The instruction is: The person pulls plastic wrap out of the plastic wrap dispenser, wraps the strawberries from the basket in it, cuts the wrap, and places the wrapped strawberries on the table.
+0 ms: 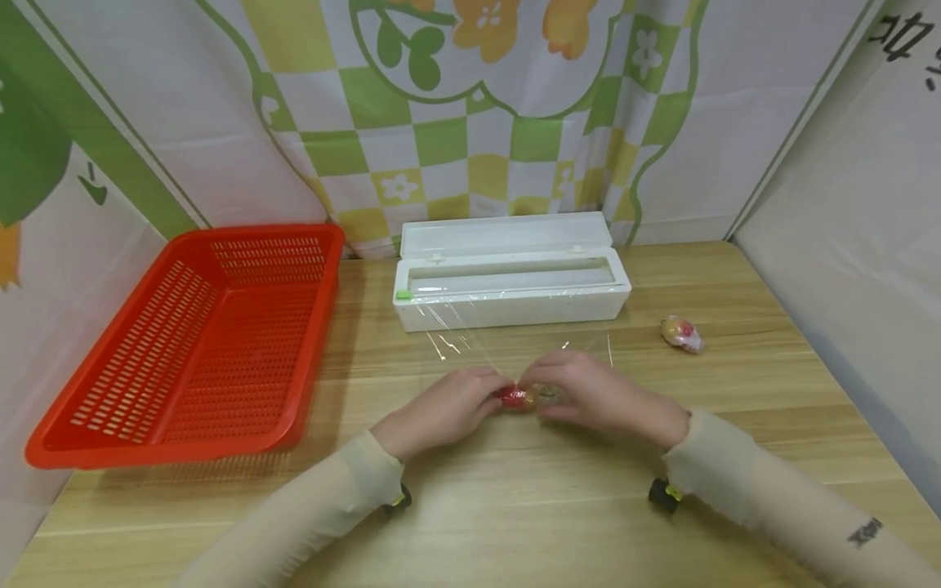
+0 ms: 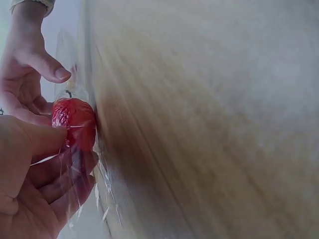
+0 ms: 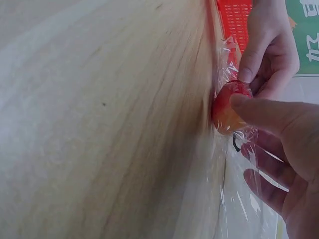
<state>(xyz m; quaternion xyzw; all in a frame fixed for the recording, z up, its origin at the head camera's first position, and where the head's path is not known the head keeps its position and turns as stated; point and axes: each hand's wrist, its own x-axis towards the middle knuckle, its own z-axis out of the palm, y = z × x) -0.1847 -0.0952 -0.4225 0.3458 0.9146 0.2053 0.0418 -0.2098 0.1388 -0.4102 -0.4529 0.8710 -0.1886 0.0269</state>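
Note:
A small red and yellow fruit (image 1: pixel 517 398) with a dark stem lies in clear cling film (image 3: pixel 239 199) close over the table. My left hand (image 1: pixel 452 404) holds its red end, thumb in front and fingers curled behind through the film. From the other side my right hand (image 1: pixel 591 392) pinches it; in the right wrist view that thumb presses on the skin of the fruit (image 3: pixel 228 112), with the other fingers spread behind the film near the stem. The film stretches back from both hands to a white dispenser box (image 1: pixel 515 308), lid raised.
A red plastic basket (image 1: pixel 309 367) with slotted sides stands at the left. To the right of the box lies another small fruit (image 1: pixel 680 333), wrapped in film. A green slider (image 1: pixel 403 295) sits at the box's left front edge. Patterned curtains hang behind the table.

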